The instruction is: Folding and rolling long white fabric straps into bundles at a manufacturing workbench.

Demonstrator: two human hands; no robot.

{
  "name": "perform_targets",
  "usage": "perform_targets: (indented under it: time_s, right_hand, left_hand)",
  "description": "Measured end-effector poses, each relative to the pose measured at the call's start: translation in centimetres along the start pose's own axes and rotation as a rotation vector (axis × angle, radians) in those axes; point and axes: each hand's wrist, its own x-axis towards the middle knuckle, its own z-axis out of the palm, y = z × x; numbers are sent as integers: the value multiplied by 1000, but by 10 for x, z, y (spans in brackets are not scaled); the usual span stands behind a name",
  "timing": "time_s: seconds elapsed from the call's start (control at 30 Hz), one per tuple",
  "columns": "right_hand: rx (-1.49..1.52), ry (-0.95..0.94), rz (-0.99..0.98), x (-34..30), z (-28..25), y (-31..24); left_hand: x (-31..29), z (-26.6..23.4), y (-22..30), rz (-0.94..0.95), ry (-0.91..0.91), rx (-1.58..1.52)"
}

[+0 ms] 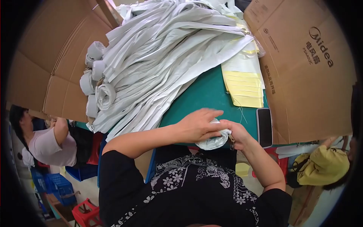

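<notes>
Cardboard panels (302, 98) flank the green tabletop (200, 94), which shows as an open wedge between heaped white strips (162, 64) and yellow slips (245, 89); a phone (264, 126) lies just right of the hands. At the near edge, the left hand (200, 125) and right hand (239, 134) together grip a white strap roll (213, 143), wrinkled, wound in layers, a metal clasp (231, 142) at its right side.

Table: green top (204, 89), bare patch toward near edge.
Left side: brown cardboard panel (70, 49) along table's left edge, creased.
Right side: second cardboard panel (298, 98) along right edge, dark print.
Floor: pale (85, 186), visible off near left corner.
Stool: red (86, 212), same corner.
Crate: blue (58, 183), beside stool.
Light: even, soft shadows.
</notes>
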Motion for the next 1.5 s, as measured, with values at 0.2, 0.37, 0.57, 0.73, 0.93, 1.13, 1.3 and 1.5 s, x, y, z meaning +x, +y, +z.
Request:
perform_targets:
  time_s: [0.2,0.37,0.57,0.73,0.93,1.13,1.3,1.5]
  right_hand:
    - [-182,-71,-549,-1,30,-29]
    - [-131,247,-509,2,-13,-18]
    - [-195,268,-490,26,-14,0]
    - [-346,333,-464,50,0,-2]
    - [-312,409,-410,146,43,-58]
    - [-338,559,-807,218,14,-109]
    - [-65,482,-867,171,-24,-147]
    - [193,464,-947,134,-93,-187]
  left_hand:
    - [-34,-76,-41,-351,307,-95]
    - [-117,-229,-155,-552,872,1287]
    - [-255,-270,-246,-825,393,1051]
    - [-143,-192,-184,-846,482,548]
    - [-70,-61,-109,-731,-97,193]
    - [-34,-18,-140,-648,34,253]
    - [-9,-13,-142,-649,-204,215]
    - [14,-13,-122,-848,-277,-571]
